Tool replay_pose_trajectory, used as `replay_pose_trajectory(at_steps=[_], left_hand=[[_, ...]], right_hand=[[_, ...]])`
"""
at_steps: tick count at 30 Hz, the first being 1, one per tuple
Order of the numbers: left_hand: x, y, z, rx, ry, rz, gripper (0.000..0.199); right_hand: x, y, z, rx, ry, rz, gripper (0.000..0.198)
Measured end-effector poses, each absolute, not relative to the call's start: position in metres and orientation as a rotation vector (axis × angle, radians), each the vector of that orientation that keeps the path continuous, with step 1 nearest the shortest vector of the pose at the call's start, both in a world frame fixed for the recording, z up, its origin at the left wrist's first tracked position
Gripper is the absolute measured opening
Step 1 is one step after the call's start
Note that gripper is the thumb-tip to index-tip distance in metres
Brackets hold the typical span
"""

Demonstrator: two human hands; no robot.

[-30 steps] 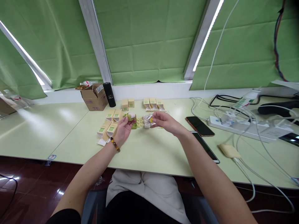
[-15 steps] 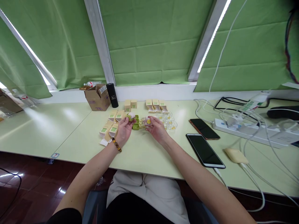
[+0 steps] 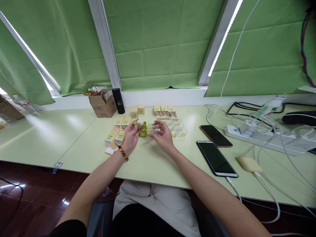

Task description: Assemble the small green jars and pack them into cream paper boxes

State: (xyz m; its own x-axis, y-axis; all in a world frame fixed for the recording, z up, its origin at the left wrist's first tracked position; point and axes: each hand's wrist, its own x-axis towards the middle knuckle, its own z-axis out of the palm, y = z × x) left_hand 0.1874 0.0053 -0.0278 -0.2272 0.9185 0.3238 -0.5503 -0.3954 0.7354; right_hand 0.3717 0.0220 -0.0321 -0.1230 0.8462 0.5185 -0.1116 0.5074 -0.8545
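Observation:
My left hand (image 3: 131, 134) is closed on a small green piece with a rounded white top (image 3: 140, 123); I cannot make out its exact kind. Just to the right of it, small open green containers (image 3: 143, 133) stand on the table. My right hand (image 3: 163, 134) has its thumb and fingers around a clear plastic box (image 3: 152, 129), close to those containers. Beyond that hand lie several clear boxes (image 3: 182, 132) with yellow marks. Small cream cartons with green labels (image 3: 120, 137) rest beside my left hand.
More cream cartons (image 3: 165, 111) stand at the back, with a cardboard box (image 3: 103, 103) and a black cylinder (image 3: 118, 100) to their left. On the right lie two phones (image 3: 217, 159), a power strip (image 3: 261, 140), a pale charger (image 3: 250, 164) and tangled cables.
My right hand has turned the clear box and its fingers are spread wider; the yellow mark that faced me is out of sight. My left hand has barely moved.

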Motion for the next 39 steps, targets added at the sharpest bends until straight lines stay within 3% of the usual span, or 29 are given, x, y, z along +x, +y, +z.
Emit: replay_pose_trajectory(at_steps=[3,6,19,39], left_hand=[[0.185,0.005,-0.031,0.966,0.615,1.786,0.049],[0.182,0.005,-0.033,1.054,0.660,1.769,0.054],[0.187,-0.003,-0.028,1.564,0.825,1.751,0.057],[0.195,-0.012,-0.028,1.756,0.911,1.697,0.052]], right_hand=[[0.374,0.016,-0.033,-0.653,-1.657,0.653,0.059],[0.375,0.013,-0.033,-0.613,-1.728,0.564,0.057],[0.368,0.027,-0.029,-0.743,-1.210,1.232,0.063],[0.368,0.020,-0.022,-0.700,-1.134,1.314,0.063]])
